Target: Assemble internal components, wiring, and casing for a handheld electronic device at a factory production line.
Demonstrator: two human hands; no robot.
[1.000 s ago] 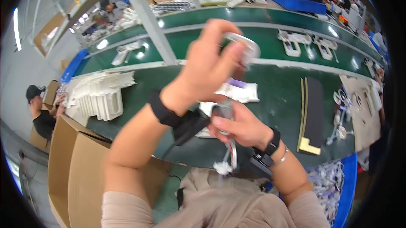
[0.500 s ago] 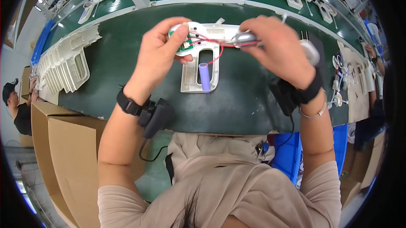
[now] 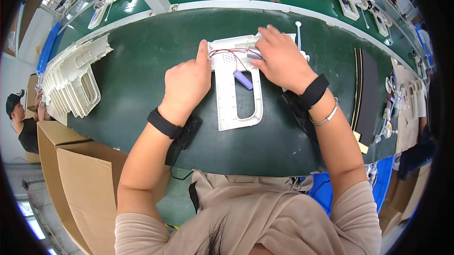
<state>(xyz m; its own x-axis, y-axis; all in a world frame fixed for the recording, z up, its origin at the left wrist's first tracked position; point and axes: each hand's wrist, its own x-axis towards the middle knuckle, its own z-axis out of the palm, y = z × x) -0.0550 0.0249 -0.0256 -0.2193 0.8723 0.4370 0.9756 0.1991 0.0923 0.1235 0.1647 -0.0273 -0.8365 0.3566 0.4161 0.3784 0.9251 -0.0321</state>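
Note:
A white plastic housing half [image 3: 221, 108] with a looped handle lies on the green table in front of me. My left hand [image 3: 188, 82] is closed at its left end, index finger stretched along the edge; the other fingertips are hidden. Over the barrel part, my right hand [image 3: 286, 61] has thumb and fingers around a silver cylindrical motor [image 3: 254, 53] that sits in the housing. Red and black wires [image 3: 231, 50] run along the barrel between the hands. A purple cylindrical battery [image 3: 243, 80] rests slanted across the handle opening. The round part with the green circuit board is not visible.
Nested white housing halves [image 3: 71, 82] stand at the left. A white rod with a ball end [image 3: 298, 32] is beyond my right hand. Dark strips [image 3: 368, 96] and small parts [image 3: 390, 99] lie rightward. An open cardboard box [image 3: 85, 174] stands below left; another person [image 3: 28, 122] is beyond.
The left hand has brought the round circuit-board part down to the housing's left end, out of sight. The right hand has lowered the motor into the barrel. The battery has tilted; the view has shifted.

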